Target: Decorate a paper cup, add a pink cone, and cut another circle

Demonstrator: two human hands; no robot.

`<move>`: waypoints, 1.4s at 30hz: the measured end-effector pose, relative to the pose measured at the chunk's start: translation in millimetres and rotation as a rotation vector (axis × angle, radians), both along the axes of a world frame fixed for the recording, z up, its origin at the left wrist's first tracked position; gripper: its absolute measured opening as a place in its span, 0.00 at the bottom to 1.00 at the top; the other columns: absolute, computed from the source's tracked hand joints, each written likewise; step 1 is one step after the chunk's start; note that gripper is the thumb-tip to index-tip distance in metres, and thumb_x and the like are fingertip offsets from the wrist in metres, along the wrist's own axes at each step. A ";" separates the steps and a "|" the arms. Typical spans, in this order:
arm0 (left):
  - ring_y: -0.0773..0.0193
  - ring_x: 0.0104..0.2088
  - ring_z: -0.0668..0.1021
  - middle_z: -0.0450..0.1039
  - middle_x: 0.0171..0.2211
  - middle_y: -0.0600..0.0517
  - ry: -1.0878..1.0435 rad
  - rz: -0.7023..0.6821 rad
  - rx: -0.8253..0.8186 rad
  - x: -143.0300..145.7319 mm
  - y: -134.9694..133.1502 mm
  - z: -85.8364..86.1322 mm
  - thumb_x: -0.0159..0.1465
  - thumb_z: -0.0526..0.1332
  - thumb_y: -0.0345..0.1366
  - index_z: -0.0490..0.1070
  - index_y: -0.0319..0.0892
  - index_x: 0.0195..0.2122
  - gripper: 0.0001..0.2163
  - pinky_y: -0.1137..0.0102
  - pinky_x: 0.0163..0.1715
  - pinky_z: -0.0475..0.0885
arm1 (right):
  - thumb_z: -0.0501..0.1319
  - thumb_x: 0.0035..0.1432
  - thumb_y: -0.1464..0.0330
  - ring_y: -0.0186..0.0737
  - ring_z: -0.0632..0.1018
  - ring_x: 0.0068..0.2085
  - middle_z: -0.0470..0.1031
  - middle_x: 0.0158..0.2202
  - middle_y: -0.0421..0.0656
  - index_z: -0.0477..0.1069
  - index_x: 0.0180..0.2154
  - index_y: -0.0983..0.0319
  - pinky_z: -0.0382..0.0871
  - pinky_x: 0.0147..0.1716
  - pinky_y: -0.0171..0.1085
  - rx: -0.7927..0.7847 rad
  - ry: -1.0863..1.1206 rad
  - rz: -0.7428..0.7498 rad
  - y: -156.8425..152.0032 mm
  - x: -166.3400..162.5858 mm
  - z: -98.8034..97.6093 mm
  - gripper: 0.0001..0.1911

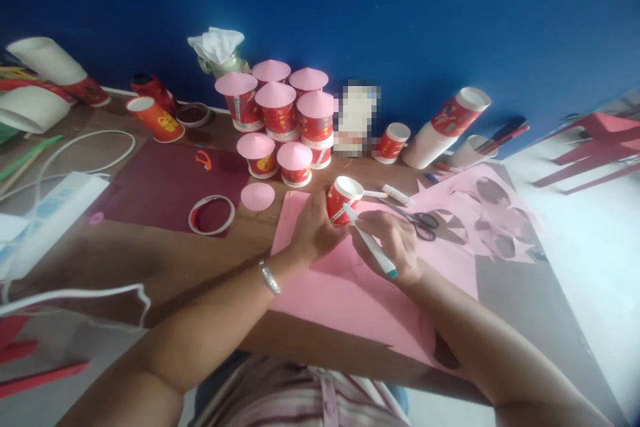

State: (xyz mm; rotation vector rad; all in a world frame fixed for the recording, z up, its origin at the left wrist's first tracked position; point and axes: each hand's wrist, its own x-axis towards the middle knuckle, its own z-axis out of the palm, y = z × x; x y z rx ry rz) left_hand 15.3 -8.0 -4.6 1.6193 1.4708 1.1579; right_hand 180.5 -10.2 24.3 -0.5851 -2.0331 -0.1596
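Note:
My left hand (313, 227) is closed round a small red paper cup (343, 199), which stands tilted on a pink paper sheet (345, 297). My right hand (393, 243) grips a white pen with a teal end (373, 247); its tip touches the cup's side. A silver bracelet (270, 277) is on my left wrist. Scissors (420, 220) lie on the pink paper just right of my right hand.
Several red cups with pink cone lids (280, 117) are stacked behind. A loose pink cone (257, 197), a tape ring (211, 215), a white glue stick (397, 195), cut pink scraps (495, 220), cup stacks (445, 123) and white cables (85, 147) lie around.

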 end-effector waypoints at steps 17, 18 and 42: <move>0.48 0.52 0.79 0.77 0.49 0.42 0.190 0.026 0.148 -0.4 -1.0 -8.2 0.63 0.64 0.30 0.64 0.42 0.53 0.18 0.54 0.49 0.79 | 0.61 0.68 0.77 0.37 0.74 0.27 0.76 0.29 0.42 0.69 0.46 0.64 0.69 0.25 0.38 0.132 -0.187 -0.052 -3.9 -5.7 4.4 0.07; 0.49 0.52 0.79 0.77 0.49 0.42 0.190 0.026 0.145 -0.5 -1.0 -8.1 0.63 0.64 0.30 0.64 0.42 0.53 0.18 0.55 0.48 0.79 | 0.61 0.68 0.77 0.37 0.74 0.27 0.76 0.29 0.42 0.69 0.46 0.64 0.69 0.25 0.38 0.134 -0.188 -0.047 -3.9 -5.9 4.7 0.06; 0.64 0.29 0.74 0.73 0.30 0.56 -0.137 -0.005 -0.081 -4.0 4.0 7.2 0.54 0.70 0.31 0.68 0.45 0.38 0.14 0.69 0.27 0.70 | 0.59 0.65 0.80 0.38 0.77 0.31 0.77 0.32 0.44 0.70 0.47 0.64 0.69 0.28 0.36 0.033 -0.172 -0.072 -2.8 0.6 6.4 0.10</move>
